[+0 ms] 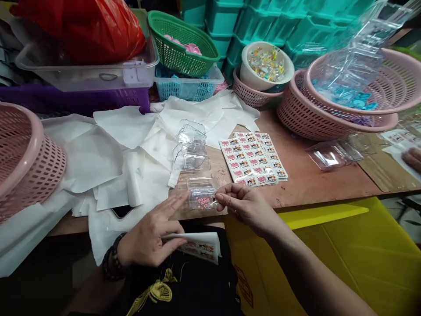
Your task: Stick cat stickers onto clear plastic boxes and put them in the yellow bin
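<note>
My left hand [153, 232], with a beaded bracelet at the wrist, pinches a sheet of cat stickers [200, 248] between thumb and fingers, while its forefinger reaches toward a clear plastic box [203, 199]. Red and white lettering shows on that box, which lies at the table's front edge. The closed fingertips of my right hand [245, 204] are at the box's right side, on a sticker. More clear plastic cases [192, 147] lie behind the box. To their right is a stack of cat sticker sheets [253, 158].
White backing papers [131, 162] cover the table's left, partly over a phone [122, 211]. Pink baskets [329, 114] stand at right and left. A green basket [182, 44] and white bowl [267, 66] are behind. Another person's hand [412, 158] is at far right.
</note>
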